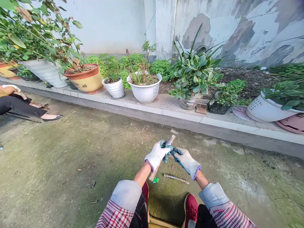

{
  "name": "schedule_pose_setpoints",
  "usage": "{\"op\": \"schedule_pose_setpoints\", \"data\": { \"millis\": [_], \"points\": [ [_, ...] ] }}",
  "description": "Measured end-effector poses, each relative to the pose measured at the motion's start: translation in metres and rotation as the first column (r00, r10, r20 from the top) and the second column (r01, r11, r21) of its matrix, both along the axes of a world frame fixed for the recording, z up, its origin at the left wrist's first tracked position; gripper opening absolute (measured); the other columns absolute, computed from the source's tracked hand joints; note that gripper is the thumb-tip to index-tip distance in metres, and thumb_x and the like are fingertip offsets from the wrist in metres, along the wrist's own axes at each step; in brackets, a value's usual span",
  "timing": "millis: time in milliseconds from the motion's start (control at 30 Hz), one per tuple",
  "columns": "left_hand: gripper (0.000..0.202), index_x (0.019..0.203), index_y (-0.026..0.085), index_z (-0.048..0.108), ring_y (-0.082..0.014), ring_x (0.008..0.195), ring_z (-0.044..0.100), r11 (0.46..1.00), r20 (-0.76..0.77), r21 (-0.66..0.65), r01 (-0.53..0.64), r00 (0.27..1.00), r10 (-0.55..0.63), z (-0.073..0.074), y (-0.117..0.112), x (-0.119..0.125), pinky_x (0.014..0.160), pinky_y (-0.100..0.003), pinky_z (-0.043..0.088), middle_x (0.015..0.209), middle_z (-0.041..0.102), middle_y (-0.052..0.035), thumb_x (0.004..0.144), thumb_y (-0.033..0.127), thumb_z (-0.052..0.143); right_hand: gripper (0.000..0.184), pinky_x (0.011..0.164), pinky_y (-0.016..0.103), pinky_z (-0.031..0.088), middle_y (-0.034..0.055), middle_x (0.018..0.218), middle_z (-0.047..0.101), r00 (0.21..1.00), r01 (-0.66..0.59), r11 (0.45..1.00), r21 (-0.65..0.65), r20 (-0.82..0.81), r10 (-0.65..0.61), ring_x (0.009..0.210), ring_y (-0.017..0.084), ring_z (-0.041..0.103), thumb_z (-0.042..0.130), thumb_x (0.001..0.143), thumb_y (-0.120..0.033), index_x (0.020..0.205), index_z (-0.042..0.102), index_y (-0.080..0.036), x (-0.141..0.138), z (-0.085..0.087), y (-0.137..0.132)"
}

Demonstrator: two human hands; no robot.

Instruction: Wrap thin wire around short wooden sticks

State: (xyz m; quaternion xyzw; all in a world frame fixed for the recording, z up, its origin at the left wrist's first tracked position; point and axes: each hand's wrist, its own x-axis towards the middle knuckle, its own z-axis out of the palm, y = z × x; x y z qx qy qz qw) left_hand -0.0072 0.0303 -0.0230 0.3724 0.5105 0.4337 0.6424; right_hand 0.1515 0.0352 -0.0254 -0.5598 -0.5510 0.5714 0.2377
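My left hand (158,154), in a white glove with dark green fingers, is closed around a wooden stick (155,173). Silvery wire (169,142) is wound about the stick's upper part, just beyond the fingers. My right hand (186,161), gloved the same way, is pinched closed right beside the left fingertips. What it grips is too small to make out. On the ground below my hands lies a second, shorter stick (178,179), with wire wrapped near its left end. A small green scrap (155,180) is next to the held stick's lower end.
A raised tiled ledge (142,107) runs across ahead, bearing potted plants, among them a white pot (146,91) and a yellow pot (91,80). Another person's leg (23,106) shows at far left. My red shoes (191,205) are below my hands.
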Motion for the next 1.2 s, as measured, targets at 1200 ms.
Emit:
{"op": "schedule_pose_setpoints", "data": {
  "millis": [1200],
  "points": [
    [0.027, 0.119, 0.022, 0.067, -0.0206, 0.098, 0.067, 0.971, -0.186, -0.236, 0.038, 0.979, -0.084, 0.003, 0.007, -0.020, 0.082, -0.034, 0.058, 0.119, 0.067, -0.0079, 0.097, 0.037, 0.063, 0.024, 0.059, 0.029, 0.042, 0.0016, 0.069, 0.066, 0.972, -0.200, 0.963, 0.183, 0.161, 0.171, 0.062, 0.017, 0.054, 0.056, 0.078, -0.040, 0.080, 0.073, -0.022, 0.020, 0.005, -0.001]
  ]
}}
